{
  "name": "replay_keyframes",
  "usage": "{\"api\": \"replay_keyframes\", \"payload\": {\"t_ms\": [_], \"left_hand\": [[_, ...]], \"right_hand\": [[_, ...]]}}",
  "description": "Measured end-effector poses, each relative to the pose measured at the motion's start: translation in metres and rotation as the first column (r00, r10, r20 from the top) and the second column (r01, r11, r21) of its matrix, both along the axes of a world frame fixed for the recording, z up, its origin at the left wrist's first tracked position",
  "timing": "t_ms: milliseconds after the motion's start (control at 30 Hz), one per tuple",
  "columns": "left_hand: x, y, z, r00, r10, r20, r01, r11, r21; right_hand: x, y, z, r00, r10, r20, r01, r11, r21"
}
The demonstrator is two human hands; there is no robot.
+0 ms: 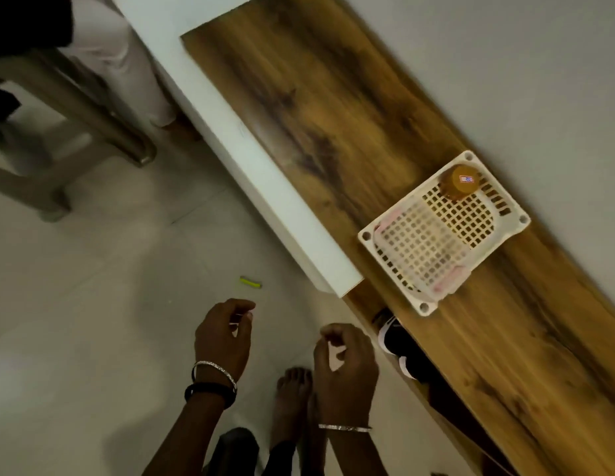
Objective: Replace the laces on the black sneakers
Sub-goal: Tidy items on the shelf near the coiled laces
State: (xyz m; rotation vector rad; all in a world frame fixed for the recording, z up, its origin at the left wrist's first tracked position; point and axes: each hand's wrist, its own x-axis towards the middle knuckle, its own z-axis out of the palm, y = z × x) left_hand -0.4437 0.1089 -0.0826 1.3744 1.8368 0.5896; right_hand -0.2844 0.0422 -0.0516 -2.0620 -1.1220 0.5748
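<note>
Black sneakers with white soles [400, 341] sit on the shelf under the wooden top, only partly visible past its edge. My left hand [223, 333] hangs over the floor with loosely curled fingers and holds nothing. My right hand [345, 359] is just left of the sneakers, fingers also loosely curled and empty, not touching them. No laces are visible.
A wooden cabinet top [333, 115] carries a cream plastic basket [505, 231] with a brown jar [459, 182] in it. A white door panel [265, 180] stands open. A small yellow item [250, 282] lies on the tiled floor. A plastic stool [76, 108] and another person's leg are at upper left.
</note>
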Motion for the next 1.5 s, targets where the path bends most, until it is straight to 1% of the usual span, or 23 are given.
{"api": "replay_keyframes", "payload": {"t_ms": [67, 133, 233, 367, 433, 567, 667, 733, 833, 933, 1000, 1033, 1133, 1233, 1300, 1367, 1433, 1500], "left_hand": [[-0.022, -0.021, -0.02, 0.998, 0.055, -0.041, -0.058, 0.996, -0.073], [-0.036, -0.036, -0.038, 0.992, 0.1, -0.07, -0.109, 0.985, -0.133], [-0.058, -0.059, -0.07, 0.978, 0.173, -0.118, -0.195, 0.956, -0.218], [-0.074, -0.073, -0.115, 0.953, 0.267, -0.141, -0.299, 0.896, -0.327], [-0.081, -0.08, -0.144, 0.942, 0.282, -0.179, -0.332, 0.851, -0.407], [-0.089, -0.085, -0.202, 0.945, 0.253, -0.206, -0.325, 0.786, -0.525], [-0.095, -0.078, -0.242, 0.95, 0.214, -0.228, -0.308, 0.768, -0.562], [-0.1, -0.072, -0.273, 0.946, 0.221, -0.236, -0.318, 0.764, -0.561], [-0.104, -0.06, -0.315, 0.943, 0.227, -0.244, -0.328, 0.759, -0.562], [-0.103, -0.052, -0.353, 0.947, 0.198, -0.252, -0.311, 0.756, -0.576], [-0.1, -0.05, -0.372, 0.954, 0.173, -0.245, -0.287, 0.763, -0.579], [-0.098, -0.05, -0.379, 0.958, 0.148, -0.246, -0.267, 0.77, -0.579], [-0.093, -0.049, -0.394, 0.96, 0.028, -0.278, -0.19, 0.795, -0.576], [-0.088, -0.05, -0.4, 0.935, -0.025, -0.354, -0.184, 0.818, -0.545], [-0.087, -0.049, -0.401, 0.926, -0.039, -0.374, -0.183, 0.823, -0.538], [-0.087, -0.049, -0.399, 0.927, -0.049, -0.372, -0.176, 0.819, -0.546], [-0.087, -0.049, -0.39, 0.936, -0.038, -0.35, -0.179, 0.805, -0.566], [-0.084, -0.052, -0.374, 0.949, 0.029, -0.314, -0.217, 0.783, -0.583]], "right_hand": [[-0.021, -0.018, -0.023, 0.995, 0.076, -0.064, -0.084, 0.987, -0.136], [-0.03, -0.029, -0.048, 0.983, 0.146, -0.115, -0.171, 0.952, -0.254], [-0.043, -0.039, -0.091, 0.951, 0.27, -0.153, -0.309, 0.87, -0.384], [-0.05, -0.031, -0.146, 0.903, 0.373, -0.212, -0.428, 0.745, -0.512], [-0.053, -0.022, -0.177, 0.888, 0.398, -0.229, -0.453, 0.675, -0.583], [-0.059, 0.002, -0.239, 0.884, 0.41, -0.224, -0.432, 0.535, -0.726], [-0.064, 0.029, -0.285, 0.875, 0.427, -0.229, -0.432, 0.475, -0.766], [-0.072, 0.048, -0.316, 0.858, 0.472, -0.205, -0.444, 0.477, -0.759], [-0.086, 0.076, -0.354, 0.812, 0.564, -0.151, -0.487, 0.511, -0.708], [-0.099, 0.098, -0.387, 0.783, 0.621, -0.041, -0.492, 0.578, -0.651], [-0.105, 0.108, -0.406, 0.778, 0.628, 0.018, -0.487, 0.621, -0.615], [-0.107, 0.111, -0.413, 0.774, 0.632, 0.038, -0.488, 0.634, -0.599], [-0.11, 0.119, -0.431, 0.722, 0.68, 0.125, -0.491, 0.631, -0.6], [-0.108, 0.118, -0.444, 0.705, 0.684, 0.186, -0.48, 0.654, -0.585], [-0.105, 0.115, -0.448, 0.708, 0.679, 0.194, -0.475, 0.661, -0.581], [-0.102, 0.108, -0.447, 0.721, 0.672, 0.171, -0.477, 0.659, -0.581], [-0.098, 0.097, -0.437, 0.739, 0.666, 0.104, -0.49, 0.637, -0.596], [-0.092, 0.081, -0.418, 0.757, 0.653, 0.033, -0.49, 0.601, -0.631]]}}
